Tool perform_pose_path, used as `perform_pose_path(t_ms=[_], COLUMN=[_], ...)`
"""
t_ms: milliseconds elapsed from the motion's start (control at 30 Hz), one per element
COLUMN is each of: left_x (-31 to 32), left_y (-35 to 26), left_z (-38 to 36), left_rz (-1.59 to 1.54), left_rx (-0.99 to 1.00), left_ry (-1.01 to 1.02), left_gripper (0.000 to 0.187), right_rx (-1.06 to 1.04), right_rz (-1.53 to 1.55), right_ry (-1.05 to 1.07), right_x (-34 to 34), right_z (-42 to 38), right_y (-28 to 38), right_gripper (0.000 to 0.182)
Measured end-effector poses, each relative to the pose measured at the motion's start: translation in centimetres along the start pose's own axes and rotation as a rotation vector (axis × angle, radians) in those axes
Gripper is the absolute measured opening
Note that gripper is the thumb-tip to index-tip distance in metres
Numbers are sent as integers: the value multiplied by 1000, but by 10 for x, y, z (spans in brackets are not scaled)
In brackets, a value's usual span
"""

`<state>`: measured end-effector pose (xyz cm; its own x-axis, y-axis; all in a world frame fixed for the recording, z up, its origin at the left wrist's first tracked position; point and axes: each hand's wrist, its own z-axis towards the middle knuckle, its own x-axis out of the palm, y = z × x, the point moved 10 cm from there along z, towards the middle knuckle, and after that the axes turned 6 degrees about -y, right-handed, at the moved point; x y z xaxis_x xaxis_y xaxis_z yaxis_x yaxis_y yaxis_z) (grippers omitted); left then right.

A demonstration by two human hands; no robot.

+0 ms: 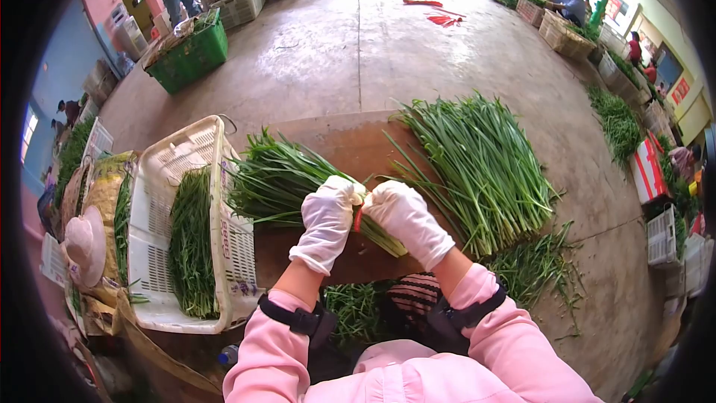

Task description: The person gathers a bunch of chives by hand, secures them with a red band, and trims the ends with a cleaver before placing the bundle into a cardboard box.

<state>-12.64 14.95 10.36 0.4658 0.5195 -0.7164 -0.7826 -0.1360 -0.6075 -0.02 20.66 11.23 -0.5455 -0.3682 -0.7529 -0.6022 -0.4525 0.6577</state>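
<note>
Both hands wear white gloves. My left hand (326, 220) is closed around a bundle of long green leafy stalks (280, 179), near its stem end. Close beside it, my right hand (406, 218) pinches at a red band (358, 218) around the stems. The bundle lies over a brown board (335, 138), leaves to the left and cut stem ends to the lower right. A larger loose pile of the same stalks (488, 172) rests on the board's right side. The fingertips of both hands nearly touch, and part of the band is hidden by them.
Left of the board, a white plastic crate (224, 254) holds more stalks. A green bin (190, 56) stands at the upper left. Loose trimmings (544, 265) litter the floor at right. Red strips (445, 20) lie on the floor ahead. People and crates line both sides.
</note>
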Motion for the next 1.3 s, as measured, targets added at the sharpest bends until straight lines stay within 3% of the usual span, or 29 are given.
perform_pose_path(t_ms=[67,100,167,200,233,300,333,367,433,467,500,533,600,767,867,900,933,967,1033,1133,1200,1300], left_x=[1,4,26,21,14,-23,-34,-35,-11,4,11,19,31,30,21,23,11,-2,2,-1,8,16], left_y=[-17,-15,8,3,11,15,17,29,29,30,20,19,9,15,18,22,14,1,3,2,11,21], left_z=[2,2,5,10,14,15,20,16,-3,-11,-14,-17,-16,-21,-25,-28,-17,-8,-6,0,5,7], left_rz=[60,56,-153,45,-181,-31,125,208,240,204,146,143,123,73,-163,-162,-67,27,35,11,-32,-72], left_rx=[222,219,-13,6,-75,-36,-219,-254,-595,-541,-411,-360,-273,-426,-608,-608,-398,-188,-196,-57,-40,-65], left_ry=[-89,-87,125,183,153,-93,37,91,660,688,667,655,582,507,407,410,254,96,75,-71,-42,32], left_gripper=[15,15,21,26,28,28,32,42,53,61,62,61,55,48,37,37,29,21,15,12,12,12], right_rx=[-95,-193,-228,-248,-265,-250,-262,-274,-275,-237,-199,-25,-35,128,167,186,191,193,65,61,-14,-108], right_rz=[-183,-107,-86,-31,27,142,104,66,60,147,233,335,363,400,422,432,506,505,214,220,242,111], right_ry=[-36,-138,-88,-55,-21,-133,-189,-251,-267,-157,-47,68,67,170,131,138,143,143,104,114,-11,-36], right_x=[22,26,36,23,10,-17,-29,-39,-30,-16,-3,3,15,33,26,24,22,20,4,1,2,19], right_z=[-3,-4,-7,-11,-15,-3,2,5,16,21,25,25,33,44,38,35,29,26,21,8,3,-1], right_y=[13,25,15,23,26,8,5,4,3,4,5,2,-2,-31,-42,-43,-43,-42,-26,-11,-1,10], right_gripper=[22,24,25,26,27,32,31,30,28,27,27,29,30,34,33,33,35,35,40,38,32,19])
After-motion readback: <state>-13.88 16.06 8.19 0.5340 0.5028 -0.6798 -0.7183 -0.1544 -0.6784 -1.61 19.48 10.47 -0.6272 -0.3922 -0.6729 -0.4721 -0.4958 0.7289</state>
